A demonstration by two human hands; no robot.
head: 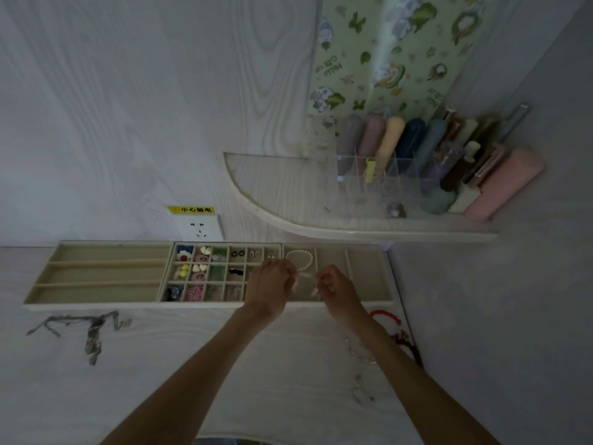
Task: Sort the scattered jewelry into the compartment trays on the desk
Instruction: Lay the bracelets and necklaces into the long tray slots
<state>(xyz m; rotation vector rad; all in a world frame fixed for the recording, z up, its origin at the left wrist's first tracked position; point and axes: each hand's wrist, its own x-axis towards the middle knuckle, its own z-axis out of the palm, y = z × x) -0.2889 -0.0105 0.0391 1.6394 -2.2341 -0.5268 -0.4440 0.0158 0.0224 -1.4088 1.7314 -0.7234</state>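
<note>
Over the right-hand tray [369,274] at the tabletop's back edge, I see both hands pinching a thin pale strand [306,275].

The left hand [271,284] and right hand [332,284] have curled fingers, each grasping one end of the strand above the tray's leftmost slot, where a pearl bracelet [303,259] lies. The fabric-lined gridded tray [205,274] holds small colourful pieces; the long-slotted tray [102,273] sits left. A red bead string [385,316] lies near the tabletop's right edge.

beige trays [96,301], red bracelet [385,315], white pearls [303,259]
</note>
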